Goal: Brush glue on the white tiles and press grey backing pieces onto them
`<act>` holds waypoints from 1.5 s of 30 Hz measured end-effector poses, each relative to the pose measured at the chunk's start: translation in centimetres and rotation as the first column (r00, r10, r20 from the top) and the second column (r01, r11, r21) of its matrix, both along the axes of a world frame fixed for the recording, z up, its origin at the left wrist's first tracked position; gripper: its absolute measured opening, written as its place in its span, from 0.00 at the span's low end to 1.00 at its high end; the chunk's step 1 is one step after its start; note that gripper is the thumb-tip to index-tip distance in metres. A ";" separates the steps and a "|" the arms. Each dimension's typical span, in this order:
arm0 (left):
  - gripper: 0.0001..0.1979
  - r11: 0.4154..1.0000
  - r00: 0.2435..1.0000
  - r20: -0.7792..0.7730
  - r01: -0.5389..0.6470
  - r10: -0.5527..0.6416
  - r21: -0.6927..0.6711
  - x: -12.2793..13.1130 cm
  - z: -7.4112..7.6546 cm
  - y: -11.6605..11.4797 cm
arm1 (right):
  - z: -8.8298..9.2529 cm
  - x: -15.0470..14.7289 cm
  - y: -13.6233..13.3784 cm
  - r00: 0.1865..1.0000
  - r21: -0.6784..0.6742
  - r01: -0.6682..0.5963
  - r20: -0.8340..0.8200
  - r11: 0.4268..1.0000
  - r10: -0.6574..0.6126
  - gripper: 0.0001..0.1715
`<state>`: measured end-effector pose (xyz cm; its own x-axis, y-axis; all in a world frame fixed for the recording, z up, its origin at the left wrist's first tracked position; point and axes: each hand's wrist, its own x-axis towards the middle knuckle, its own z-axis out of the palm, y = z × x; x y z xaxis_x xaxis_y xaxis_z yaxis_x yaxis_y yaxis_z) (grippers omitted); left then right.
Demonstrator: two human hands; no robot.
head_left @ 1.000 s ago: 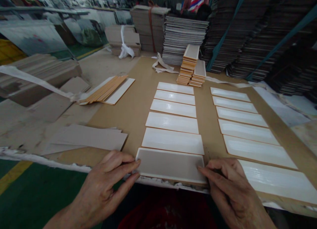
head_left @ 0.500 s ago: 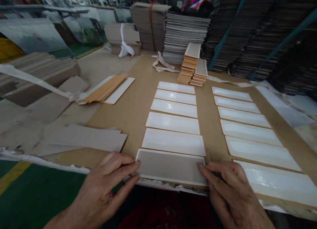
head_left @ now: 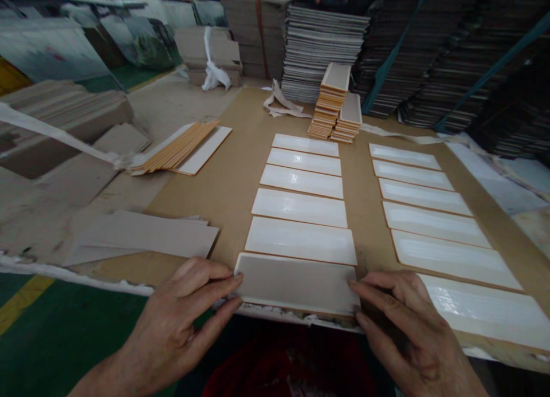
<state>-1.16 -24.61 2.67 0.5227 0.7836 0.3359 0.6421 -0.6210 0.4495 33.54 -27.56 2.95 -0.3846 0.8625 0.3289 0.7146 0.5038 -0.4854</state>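
A long grey-beige tile lies at the near edge of a brown board, closest in a column of glossy white tiles. My left hand pinches its left end with thumb and fingers. My right hand grips its right end the same way. A second column of white tiles runs along the right side of the board.
Two short stacks of orange-edged tiles stand at the board's far end. A fanned pile of tiles and flat grey sheets lie to the left. Tall dark stacks rise behind. Green floor shows below the board's edge.
The grey tile has been laid flatter and closer against the white tile above it. Both hands stay on its ends; the view has tipped slightly downward.
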 end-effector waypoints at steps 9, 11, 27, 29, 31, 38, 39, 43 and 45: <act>0.13 1.000 1.000 -0.024 0.007 -0.007 0.000 -0.2 0.1 0.0 | 0.0 -0.1 0.1 1.000 -0.011 0.007 0.019 1.000 -0.007 0.16; 0.13 1.000 0.999 -0.031 0.012 -0.012 -0.003 -0.2 0.1 0.0 | 0.0 -0.2 0.1 1.000 -0.028 0.002 0.022 1.000 -0.001 0.16; 0.13 0.980 0.976 -0.217 0.070 -0.028 0.187 0.1 0.1 -0.3 | 0.1 -1.0 0.0 0.972 0.213 -0.080 0.233 0.974 0.029 0.13; 0.13 0.979 0.957 -0.287 0.103 -0.049 0.175 0.3 0.4 -0.4 | 0.3 -1.4 -0.1 0.957 0.252 -0.097 0.290 0.963 0.021 0.16; 0.13 0.982 0.950 -0.305 0.112 -0.061 0.154 0.6 0.8 -0.2 | 0.5 -1.6 -0.1 0.941 0.269 -0.116 0.337 0.956 0.020 0.19; 0.23 0.978 0.930 -0.368 0.073 0.003 0.193 2.6 1.6 -0.1 | 0.1 -2.0 -0.4 0.877 0.282 -0.190 0.479 0.940 0.033 0.27; 0.27 0.977 0.921 -0.389 0.067 0.017 0.200 2.9 1.6 -0.2 | -0.1 -2.2 -0.4 0.865 0.276 -0.190 0.501 0.942 0.028 0.27; 0.40 0.974 0.896 -0.439 0.042 0.061 0.221 3.8 1.6 -0.5 | -0.6 -3.1 -0.6 0.868 0.193 -0.071 0.496 0.979 -0.034 0.26; 0.41 0.976 0.891 -0.448 0.027 0.074 0.215 4.0 1.6 -0.6 | -0.5 -3.3 -0.6 0.877 0.155 -0.037 0.478 0.987 -0.042 0.25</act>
